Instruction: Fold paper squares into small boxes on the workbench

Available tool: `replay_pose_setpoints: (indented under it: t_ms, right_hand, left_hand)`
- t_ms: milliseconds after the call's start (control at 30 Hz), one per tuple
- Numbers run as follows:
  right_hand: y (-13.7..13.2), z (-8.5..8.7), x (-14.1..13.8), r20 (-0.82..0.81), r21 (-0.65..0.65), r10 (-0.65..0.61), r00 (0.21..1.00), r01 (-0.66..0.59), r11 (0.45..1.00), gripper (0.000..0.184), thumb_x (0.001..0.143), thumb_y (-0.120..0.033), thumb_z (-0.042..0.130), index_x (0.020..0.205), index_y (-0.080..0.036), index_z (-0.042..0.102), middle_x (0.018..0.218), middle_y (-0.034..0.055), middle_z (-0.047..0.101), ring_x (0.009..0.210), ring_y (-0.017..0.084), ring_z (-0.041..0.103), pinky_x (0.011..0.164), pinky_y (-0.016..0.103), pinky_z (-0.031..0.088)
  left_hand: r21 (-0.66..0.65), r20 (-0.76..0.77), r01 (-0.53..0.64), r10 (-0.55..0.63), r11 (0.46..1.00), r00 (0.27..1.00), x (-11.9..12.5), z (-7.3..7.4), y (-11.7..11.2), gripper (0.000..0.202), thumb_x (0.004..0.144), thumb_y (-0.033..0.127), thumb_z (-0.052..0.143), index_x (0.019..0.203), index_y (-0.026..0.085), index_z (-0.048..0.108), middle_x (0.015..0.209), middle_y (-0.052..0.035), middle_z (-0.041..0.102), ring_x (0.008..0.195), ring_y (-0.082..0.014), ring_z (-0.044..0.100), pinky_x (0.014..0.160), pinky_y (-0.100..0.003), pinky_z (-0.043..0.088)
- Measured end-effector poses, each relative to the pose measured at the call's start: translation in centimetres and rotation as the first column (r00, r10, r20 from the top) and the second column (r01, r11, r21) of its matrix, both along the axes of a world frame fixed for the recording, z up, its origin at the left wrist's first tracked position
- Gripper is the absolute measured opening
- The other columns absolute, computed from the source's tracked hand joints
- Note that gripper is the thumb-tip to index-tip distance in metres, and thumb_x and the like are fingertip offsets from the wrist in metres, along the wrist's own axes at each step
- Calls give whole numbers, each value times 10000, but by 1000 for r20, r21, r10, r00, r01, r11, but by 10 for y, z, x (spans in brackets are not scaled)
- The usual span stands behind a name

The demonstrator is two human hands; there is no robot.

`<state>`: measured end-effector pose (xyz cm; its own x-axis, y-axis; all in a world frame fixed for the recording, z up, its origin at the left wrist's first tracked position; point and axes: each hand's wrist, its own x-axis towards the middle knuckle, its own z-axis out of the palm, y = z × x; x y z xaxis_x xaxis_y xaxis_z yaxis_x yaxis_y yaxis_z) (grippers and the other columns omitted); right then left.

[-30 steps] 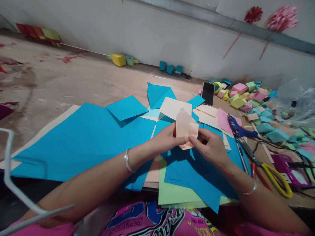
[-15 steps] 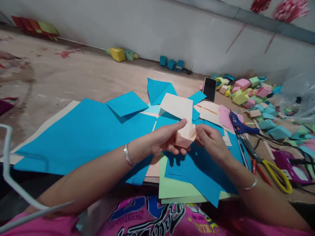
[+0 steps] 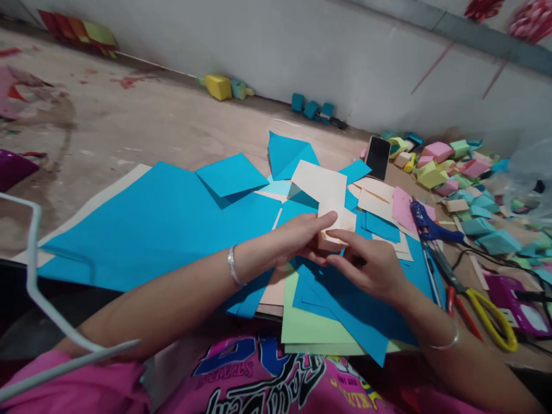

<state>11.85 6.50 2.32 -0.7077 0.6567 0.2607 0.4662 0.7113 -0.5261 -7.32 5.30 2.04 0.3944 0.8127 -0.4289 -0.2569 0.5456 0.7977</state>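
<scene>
A small cream paper box is gripped between the thumb and fingers of my left hand. Its top flap stands up at the far side. My right hand has its fingers on the box's near right side, pinching or pressing the paper; part of the box is hidden behind them. Beneath both hands lie blue sheets and a light green sheet. A folded cream sheet lies just beyond the box.
To the right lie a blue glue gun, yellow-handled scissors and a purple device. Several small folded paper boxes are heaped beyond them. A phone lies at the back. A large blue sheet spreads left; a pale bent rod crosses the left edge.
My right hand has moved from the box's right edge onto its near side, fingers now over the paper. The box has turned in my left hand. The whole view has shifted slightly.
</scene>
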Motion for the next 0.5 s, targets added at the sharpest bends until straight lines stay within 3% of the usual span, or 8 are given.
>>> replay_pose_setpoints:
  t_ms: [200,300,500]
  right_hand:
    - [1,-7,-2,20,-124,-11,1000,13,992,182,897,-257,560,945,-183,719,655,7,690,500,102,569,504,245,387]
    - [3,-5,0,18,-189,-5,1000,9,982,176,890,-255,570,934,-190,727,674,4,699,493,93,564,501,238,391]
    - [3,-2,-1,62,-319,-5,998,24,947,198,889,-264,560,1004,-197,706,675,-1,696,509,97,583,520,229,410]
  left_hand:
    - [128,-49,-14,21,992,999,3,5,-3,385,864,518,576,922,139,613,750,-79,650,678,-176,637,683,-368,571]
    - [182,-51,10,-1,983,999,2,6,-3,396,880,528,543,1001,155,601,813,-71,656,672,-149,621,677,-336,573]
    - [148,-52,-7,15,989,999,3,2,-1,485,812,572,608,1030,139,586,806,-62,636,711,-171,624,681,-323,543]
